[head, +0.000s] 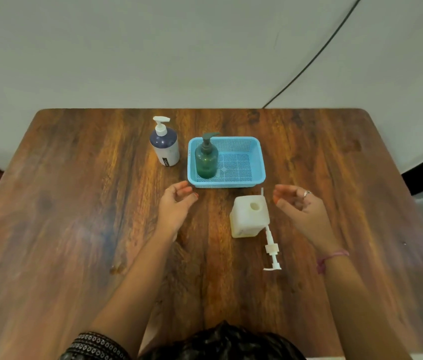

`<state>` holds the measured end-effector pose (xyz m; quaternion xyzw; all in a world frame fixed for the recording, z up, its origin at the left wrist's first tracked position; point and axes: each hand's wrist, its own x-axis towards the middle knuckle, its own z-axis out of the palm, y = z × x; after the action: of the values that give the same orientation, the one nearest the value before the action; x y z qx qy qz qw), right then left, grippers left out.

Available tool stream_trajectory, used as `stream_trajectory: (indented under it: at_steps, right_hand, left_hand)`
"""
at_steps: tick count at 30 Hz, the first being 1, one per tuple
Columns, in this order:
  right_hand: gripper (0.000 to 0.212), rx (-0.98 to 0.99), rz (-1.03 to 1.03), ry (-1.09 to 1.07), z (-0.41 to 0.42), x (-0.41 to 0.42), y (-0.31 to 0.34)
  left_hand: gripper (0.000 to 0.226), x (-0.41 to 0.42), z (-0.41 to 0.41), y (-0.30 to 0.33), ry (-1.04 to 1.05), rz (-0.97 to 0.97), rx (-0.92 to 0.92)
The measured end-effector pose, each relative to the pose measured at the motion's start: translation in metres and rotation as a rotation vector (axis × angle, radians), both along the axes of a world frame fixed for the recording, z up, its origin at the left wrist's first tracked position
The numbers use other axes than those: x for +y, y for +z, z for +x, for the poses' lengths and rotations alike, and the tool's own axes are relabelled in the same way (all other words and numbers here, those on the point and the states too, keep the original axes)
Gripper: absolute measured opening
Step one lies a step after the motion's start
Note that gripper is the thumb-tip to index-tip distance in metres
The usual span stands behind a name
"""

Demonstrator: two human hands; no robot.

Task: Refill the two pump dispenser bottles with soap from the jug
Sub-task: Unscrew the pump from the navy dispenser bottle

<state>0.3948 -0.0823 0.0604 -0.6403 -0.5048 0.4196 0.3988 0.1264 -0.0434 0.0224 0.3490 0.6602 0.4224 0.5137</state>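
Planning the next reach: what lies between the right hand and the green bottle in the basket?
In the head view, only the basket's front rim and bare table separate the right hand from the green bottle. The jug sits nearer, just off that line.

Both hands are hovering over the table, holding nothing, fingers loosely curled: the left hand just before the basket's near left corner, the right hand right of the open jug. A pump is lying against the jug. The green bottle is standing in the basket's left side, the white bottle beside it toward the far edge.
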Motion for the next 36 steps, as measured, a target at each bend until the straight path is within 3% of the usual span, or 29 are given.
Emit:
stream_trajectory:
  at_steps: [4, 9, 16, 22, 29, 36]
  right_hand:
    - [0.024, 0.022, 0.015, -0.011, 0.004, -0.014, 0.0]
    - [0.024, 0.018, 0.02, -0.024, -0.002, -0.016, 0.002]
    - [0.024, -0.008, 0.021, -0.069, -0.012, -0.01, 0.008]
    - [0.026, 0.057, 0.033, -0.091, -0.017, -0.005, 0.009]
    - [0.029, 0.072, 0.052, -0.058, -0.023, 0.0, 0.012]
    - [0.026, 0.099, 0.053, -0.022, -0.032, 0.005, 0.02]
  left_hand:
    - [0.066, 0.019, -0.019, 0.005, 0.183, 0.058, 0.163]
    - [0.087, 0.077, -0.039, 0.016, 0.145, 0.119, 0.332]
    - [0.091, 0.127, -0.055, -0.001, -0.033, 0.085, 0.378]
    - [0.084, 0.141, -0.066, -0.019, -0.008, 0.108, 0.353]
    - [0.081, 0.112, -0.069, -0.007, 0.062, 0.223, 0.354]
    - [0.084, 0.04, -0.047, 0.035, -0.029, 0.315, 0.319]
